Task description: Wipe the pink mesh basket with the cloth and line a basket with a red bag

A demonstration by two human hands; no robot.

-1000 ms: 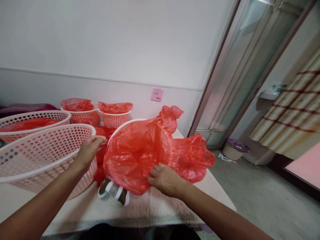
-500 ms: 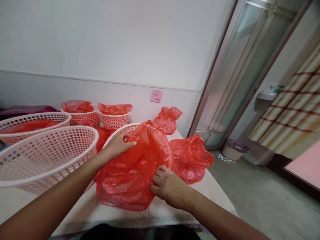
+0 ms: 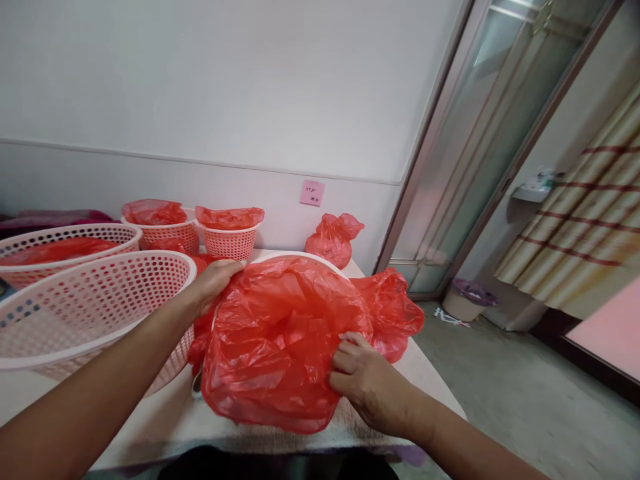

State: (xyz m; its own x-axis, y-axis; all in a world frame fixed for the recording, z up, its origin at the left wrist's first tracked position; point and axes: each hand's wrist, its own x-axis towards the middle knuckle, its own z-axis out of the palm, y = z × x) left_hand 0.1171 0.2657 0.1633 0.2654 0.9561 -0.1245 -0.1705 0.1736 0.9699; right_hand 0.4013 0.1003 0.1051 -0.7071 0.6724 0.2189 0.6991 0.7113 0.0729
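A thin red plastic bag [image 3: 280, 333] spreads wide over a basket in front of me, its mouth facing me. Behind the bag shows the white rim [image 3: 320, 259] of that basket. My left hand [image 3: 219, 283] is closed at the upper left side of the basket's rim, by the bag's edge, with its fingertips mostly hidden. On the right side, my right hand [image 3: 367, 380] is closed with a fold of the bag pinched between its fingers. A white perforated basket [image 3: 100, 313] stands just left of my left arm.
Farther left is another basket [image 3: 70, 233] with red plastic inside. Two smaller baskets [image 3: 167, 233] with red bags stand by the wall. One knotted red bag [image 3: 331, 240] and a larger red bag [image 3: 395, 313] are at right on the table [image 3: 425, 393]. A bin [image 3: 467, 300] stands on the floor.
The bag's near part has shifted right and spread wider. My right hand has moved right and slightly down with it. My left hand has moved left and up to the basket's rim.
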